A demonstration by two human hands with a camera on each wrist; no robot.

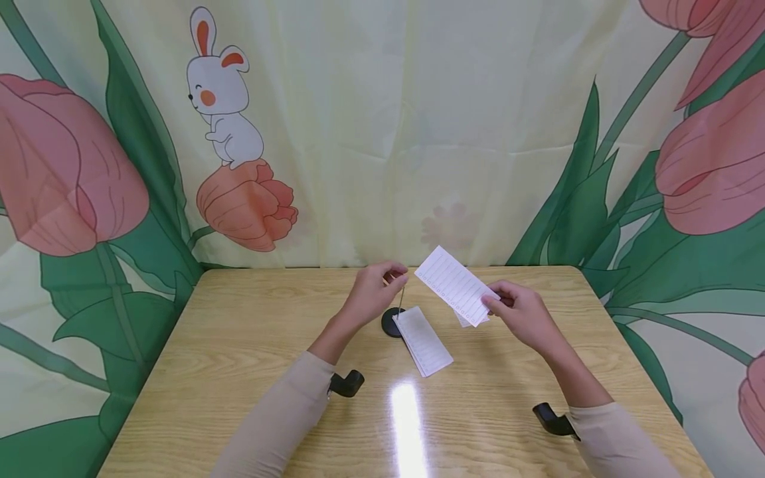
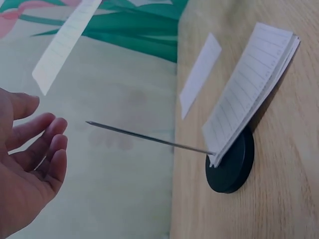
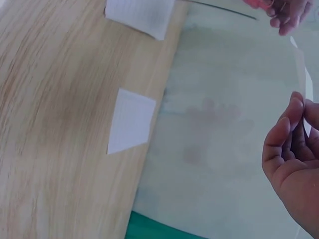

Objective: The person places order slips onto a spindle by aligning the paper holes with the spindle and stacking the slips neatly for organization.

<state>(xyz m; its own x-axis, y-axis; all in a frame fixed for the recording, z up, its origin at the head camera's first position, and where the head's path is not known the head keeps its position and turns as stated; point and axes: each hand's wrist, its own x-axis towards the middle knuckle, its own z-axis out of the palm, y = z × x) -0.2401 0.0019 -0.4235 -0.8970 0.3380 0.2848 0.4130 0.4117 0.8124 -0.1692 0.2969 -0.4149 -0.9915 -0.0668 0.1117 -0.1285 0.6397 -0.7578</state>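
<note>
A lined paper slip point(image 1: 457, 282) is pinched by one end between the thumb and fingers of my right hand point(image 1: 526, 317), held up over the table. Left of it, my left hand point(image 1: 373, 289) is beside the tip of an upright metal spike point(image 2: 144, 137), its fingers loosely bent around nothing. The spike rises from a round black base point(image 1: 391, 324) on the table. Several similar lined slips point(image 1: 425, 342) are stacked at the foot of the spike, pierced near one end and slanting down toward the table.
Another white slip point(image 3: 130, 122) lies on the wooden table point(image 1: 257, 345) near its back edge, partly hidden in the head view under the held one. Behind the table hangs a curtain point(image 1: 370, 133) printed with tulips and a rabbit. Black camera mounts point(image 1: 348, 384) stick out from both wrists.
</note>
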